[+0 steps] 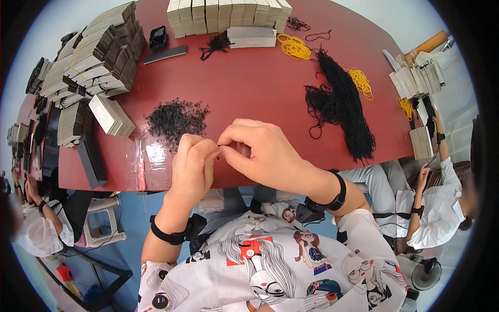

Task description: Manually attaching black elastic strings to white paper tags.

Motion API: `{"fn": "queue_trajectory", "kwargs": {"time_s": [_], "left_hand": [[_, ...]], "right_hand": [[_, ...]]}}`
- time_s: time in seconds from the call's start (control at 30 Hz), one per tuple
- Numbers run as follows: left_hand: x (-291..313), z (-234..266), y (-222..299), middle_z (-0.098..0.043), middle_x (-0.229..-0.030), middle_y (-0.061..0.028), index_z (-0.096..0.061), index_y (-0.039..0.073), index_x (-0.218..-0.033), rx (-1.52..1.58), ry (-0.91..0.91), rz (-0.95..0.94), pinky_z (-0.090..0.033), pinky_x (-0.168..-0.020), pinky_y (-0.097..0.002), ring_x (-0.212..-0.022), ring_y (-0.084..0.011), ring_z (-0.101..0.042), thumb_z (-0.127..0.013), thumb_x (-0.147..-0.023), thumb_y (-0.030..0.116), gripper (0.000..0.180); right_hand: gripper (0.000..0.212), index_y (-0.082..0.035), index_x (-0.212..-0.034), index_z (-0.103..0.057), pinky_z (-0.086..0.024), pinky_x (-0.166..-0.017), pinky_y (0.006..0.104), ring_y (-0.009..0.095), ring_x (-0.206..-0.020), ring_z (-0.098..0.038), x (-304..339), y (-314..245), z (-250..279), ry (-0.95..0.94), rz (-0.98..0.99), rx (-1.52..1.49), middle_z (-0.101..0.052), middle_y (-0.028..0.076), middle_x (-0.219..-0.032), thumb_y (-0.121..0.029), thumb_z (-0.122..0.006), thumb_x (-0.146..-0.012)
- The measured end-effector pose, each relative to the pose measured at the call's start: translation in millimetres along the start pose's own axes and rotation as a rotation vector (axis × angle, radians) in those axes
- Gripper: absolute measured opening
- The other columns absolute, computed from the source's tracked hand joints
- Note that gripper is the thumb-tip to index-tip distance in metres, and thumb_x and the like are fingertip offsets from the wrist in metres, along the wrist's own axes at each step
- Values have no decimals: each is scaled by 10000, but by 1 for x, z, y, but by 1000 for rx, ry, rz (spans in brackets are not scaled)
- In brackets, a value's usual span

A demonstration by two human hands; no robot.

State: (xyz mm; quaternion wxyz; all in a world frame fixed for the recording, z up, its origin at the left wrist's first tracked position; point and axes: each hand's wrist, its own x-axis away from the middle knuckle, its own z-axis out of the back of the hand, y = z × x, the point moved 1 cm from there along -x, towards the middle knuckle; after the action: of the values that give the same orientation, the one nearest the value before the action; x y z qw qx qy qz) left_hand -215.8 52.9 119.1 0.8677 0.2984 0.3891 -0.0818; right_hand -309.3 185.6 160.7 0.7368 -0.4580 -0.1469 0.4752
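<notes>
Over the near edge of the red table (249, 93), my left hand (193, 164) and my right hand (262, 148) meet fingertip to fingertip. Both are closed in a pinch. A tiny dark piece (219, 147) shows between the fingertips; it is too small and covered to name. Just beyond my left hand lies a loose heap of small black looped pieces (178, 120), partly on a clear plastic bag (156, 161). A long bundle of black cords (345, 104) is spread on the table to the right of my right hand.
Stacks of pale cards (88, 57) fill the left side, with a smaller card stack (112, 115) nearer. A card row (228, 15) stands at the back. Yellow bands (294, 47) lie beyond the cords. People sit at both sides, one (436, 203) on the right.
</notes>
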Motion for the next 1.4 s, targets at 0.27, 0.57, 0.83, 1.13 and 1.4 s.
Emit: {"fn": "queue_trajectory", "kwargs": {"time_s": [0.27,0.57,0.83,1.13,1.4], "left_hand": [[-6,6,11,-492,-723,-25,-474,35,-911,1033,80,737,-328,-468,-197,-541,-53,-411,-502,-914,75,49],[-25,22,20,-529,-735,-51,-428,56,-904,1405,36,660,-283,-417,-173,-503,-37,-381,-548,-884,66,122],[-25,25,13,-534,-717,-18,-457,56,-920,1309,22,706,-262,-411,-165,-511,-12,-373,-550,-878,68,102],[-27,47,19,-544,-800,2,-585,2,-914,703,-60,645,-423,-666,-182,-737,-44,-507,-652,-778,-4,151],[-30,46,29,-560,-820,-37,-599,-27,-869,488,-19,519,-433,-668,-205,-763,-85,-538,-637,-758,-22,117]], "right_hand": [[212,-80,-822,-644,-414,-552,300,168,-613,-506,-12,12,4,402,799,499,-565,18,-740,-88,-717,-623],[198,-64,-831,-663,-421,-556,272,162,-626,-523,-23,-5,16,335,912,167,-599,24,-764,-49,-753,-655],[78,-33,-808,-617,-447,-604,265,141,-665,-551,-27,-8,12,104,496,-207,-591,47,-759,-50,-665,-748],[67,-12,-837,-538,-418,-693,250,102,-754,-494,-20,-16,16,-94,182,-334,-506,29,-822,-33,-591,-802],[76,-12,-864,-504,-394,-712,236,87,-774,-453,-19,-11,14,-175,175,-435,-473,24,-845,-76,-545,-865]]}}
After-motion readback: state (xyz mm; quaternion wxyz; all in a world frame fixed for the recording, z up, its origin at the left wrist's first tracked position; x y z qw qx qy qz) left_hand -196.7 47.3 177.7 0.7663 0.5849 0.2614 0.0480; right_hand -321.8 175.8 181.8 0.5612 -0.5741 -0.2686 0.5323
